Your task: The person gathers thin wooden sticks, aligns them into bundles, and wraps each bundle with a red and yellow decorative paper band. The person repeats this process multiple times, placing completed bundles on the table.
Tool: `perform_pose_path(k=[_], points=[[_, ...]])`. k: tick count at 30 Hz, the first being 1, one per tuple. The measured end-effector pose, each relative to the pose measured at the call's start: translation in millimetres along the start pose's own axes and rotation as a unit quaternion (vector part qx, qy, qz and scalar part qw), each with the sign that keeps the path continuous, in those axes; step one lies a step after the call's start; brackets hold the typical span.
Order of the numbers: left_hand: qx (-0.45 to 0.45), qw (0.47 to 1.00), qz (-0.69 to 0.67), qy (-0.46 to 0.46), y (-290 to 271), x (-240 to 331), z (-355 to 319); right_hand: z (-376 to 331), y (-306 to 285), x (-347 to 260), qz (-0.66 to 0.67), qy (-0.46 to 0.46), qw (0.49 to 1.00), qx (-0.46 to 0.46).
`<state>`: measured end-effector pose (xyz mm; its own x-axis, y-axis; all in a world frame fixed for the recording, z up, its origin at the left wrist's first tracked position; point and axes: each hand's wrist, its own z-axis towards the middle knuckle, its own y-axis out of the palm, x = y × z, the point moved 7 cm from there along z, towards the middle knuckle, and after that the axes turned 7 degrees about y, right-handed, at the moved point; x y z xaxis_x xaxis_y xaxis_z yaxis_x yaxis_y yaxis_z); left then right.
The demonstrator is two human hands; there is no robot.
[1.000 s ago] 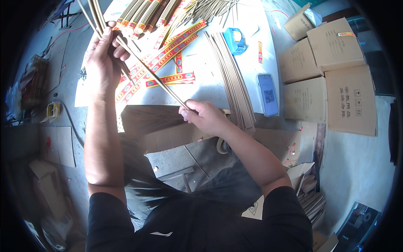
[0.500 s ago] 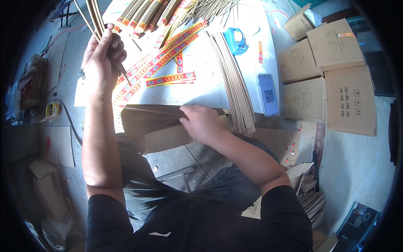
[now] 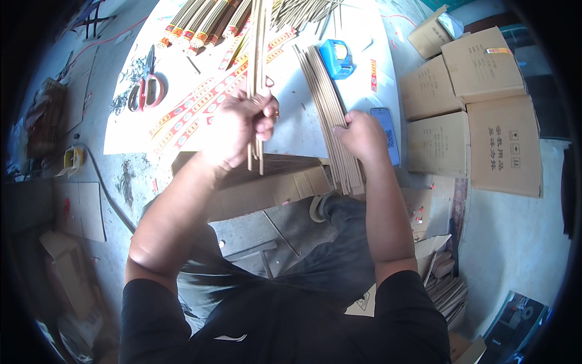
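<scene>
My left hand (image 3: 239,128) is closed around a few thin brown incense sticks (image 3: 259,51), held nearly upright over the table's front. At the table's right side lies a loose row of incense sticks (image 3: 330,103), its near ends jutting past the edge. My right hand (image 3: 365,134) is at the right side of this row, thumb and fingers pinched on sticks there. Red and yellow paper strips (image 3: 197,100) lie under and left of my left hand. Banded incense bundles (image 3: 203,27) rest at the far left, beside a heap of loose sticks (image 3: 306,13).
Red-handled scissors (image 3: 147,91) lie at the table's left. A blue tape dispenser (image 3: 335,59) and a phone (image 3: 386,130) sit on the right. Cardboard boxes (image 3: 503,145) are stacked beyond the right edge. An open carton (image 3: 267,193) stands below the front edge.
My left hand has moved right and nearer with its sticks, uncovering the scissors. My right hand has come up from the carton below the table edge to the row of sticks.
</scene>
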<state>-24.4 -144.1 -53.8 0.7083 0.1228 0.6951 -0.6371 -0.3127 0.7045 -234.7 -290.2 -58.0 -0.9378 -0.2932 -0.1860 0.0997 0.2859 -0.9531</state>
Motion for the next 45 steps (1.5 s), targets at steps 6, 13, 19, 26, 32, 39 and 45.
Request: perform_pose_path(k=[6,13,19,26,32,39,45], points=[[0.074,0.993,0.044,-0.080,-3.9,-43.7,-6.1,1.5,2.7,-3.2,0.050,-0.006,0.998,-0.031],[0.087,0.992,0.029,-0.088,-13.6,-59.2,-4.5,8.9,7.8,17.5,0.181,0.006,0.983,-0.033],[0.094,0.991,0.029,-0.093,-17.3,-70.0,-5.5,13.6,7.3,17.5,0.287,-0.026,0.957,-0.037],[0.069,0.992,0.031,-0.101,-10.4,-79.9,-11.4,3.7,11.4,0.5,0.489,-0.029,0.867,-0.087],[0.053,0.992,0.049,-0.104,-2.2,-81.4,-14.2,-30.2,38.5,-55.3,0.630,-0.037,0.764,-0.135],[0.046,0.988,0.064,-0.131,-6.3,-78.6,-13.6,-32.0,49.6,-63.7,0.681,-0.041,0.703,-0.200],[0.040,0.988,0.063,-0.133,-8.5,-79.5,-11.9,-28.8,56.1,-54.7,0.685,-0.012,0.686,-0.246]])
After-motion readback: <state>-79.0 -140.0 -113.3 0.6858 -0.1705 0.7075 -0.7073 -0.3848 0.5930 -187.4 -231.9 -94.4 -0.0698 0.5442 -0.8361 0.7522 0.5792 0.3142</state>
